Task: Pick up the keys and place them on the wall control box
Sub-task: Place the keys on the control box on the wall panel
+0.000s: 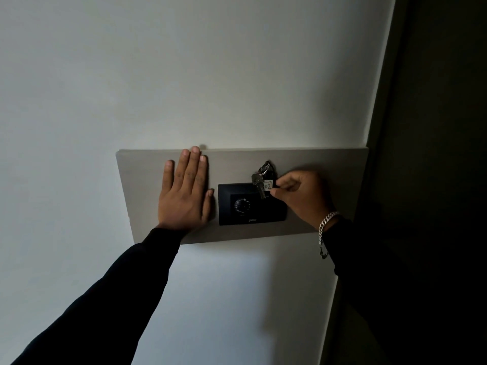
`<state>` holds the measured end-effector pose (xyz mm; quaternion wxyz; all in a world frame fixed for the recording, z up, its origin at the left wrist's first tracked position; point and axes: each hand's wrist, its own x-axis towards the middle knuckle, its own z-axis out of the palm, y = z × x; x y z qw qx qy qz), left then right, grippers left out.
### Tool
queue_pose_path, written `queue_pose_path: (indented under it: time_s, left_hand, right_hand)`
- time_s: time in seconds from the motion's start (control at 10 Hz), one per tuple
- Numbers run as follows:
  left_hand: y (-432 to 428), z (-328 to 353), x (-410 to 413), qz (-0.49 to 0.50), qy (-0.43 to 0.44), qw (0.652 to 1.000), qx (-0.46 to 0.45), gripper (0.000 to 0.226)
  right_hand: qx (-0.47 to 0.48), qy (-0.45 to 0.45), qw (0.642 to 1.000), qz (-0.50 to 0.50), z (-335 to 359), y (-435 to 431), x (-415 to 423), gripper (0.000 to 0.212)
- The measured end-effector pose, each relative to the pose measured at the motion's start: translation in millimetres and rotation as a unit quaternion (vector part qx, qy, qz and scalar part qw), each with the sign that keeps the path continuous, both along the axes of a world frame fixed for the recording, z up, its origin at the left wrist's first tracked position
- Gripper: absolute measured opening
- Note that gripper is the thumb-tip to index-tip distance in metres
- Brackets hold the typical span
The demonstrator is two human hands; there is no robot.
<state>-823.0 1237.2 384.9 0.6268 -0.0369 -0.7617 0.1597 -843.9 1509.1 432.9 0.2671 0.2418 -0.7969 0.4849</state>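
Observation:
A bunch of silver keys [259, 180] on a ring with a small white tag hangs over the top right corner of the black wall control box [251, 210], which has a round dial. My right hand [299, 192] pinches the keys' tag from the right, fingers closed on it. My left hand [185, 191] lies flat with fingers spread on the grey panel [316, 164], just left of the box, holding nothing.
The grey panel is mounted on a white wall [184, 75]. A dark door or opening [434, 154] runs down the right side. A silver chain bracelet [325, 223] sits on my right wrist.

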Motion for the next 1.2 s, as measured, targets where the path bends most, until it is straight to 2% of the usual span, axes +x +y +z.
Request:
queue_pose_path:
  time_s: [0.1,0.2,0.3,0.4,0.5,0.6,0.8,1.1,1.2]
  left_hand:
    - [1,0,2,0.003,-0.003,1.0,0.001,0.07]
    - [3,1,5,0.002,-0.014,1.0,0.005,0.069]
    - [3,3,9,0.007,-0.023,1.0,0.009,0.069]
    - [5,3,11,0.008,-0.031,0.999,0.012,0.068]
    - [5,4,13,0.006,-0.04,0.999,0.012,0.067]
    - [6,3,14,0.006,-0.042,0.999,0.016,0.066]
    - [5,3,11,0.017,-0.043,0.999,0.008,0.067]
    - [8,6,18,0.052,-0.09,0.994,0.022,0.069]
    - [18,12,30,0.01,-0.116,0.991,0.065,0.073]
  right_hand:
    - [0.065,0.093,0.993,-0.019,16,1,10,0.038]
    - [0.154,0.195,0.969,0.013,39,-7,16,0.038]
    - [0.23,0.215,0.948,0.043,51,-17,14,0.025]
    - [0.26,0.244,0.933,0.042,54,-19,10,0.017]
    - [0.168,0.256,0.951,0.048,50,-16,7,0.009]
    - [0.078,0.243,0.966,0.035,39,-14,5,0.01]
    - [0.055,0.261,0.963,0.044,31,-16,5,0.009]
    - [0.097,0.266,0.958,0.038,20,-10,15,0.013]
    - [0.092,0.252,0.963,0.02,17,-6,23,0.019]
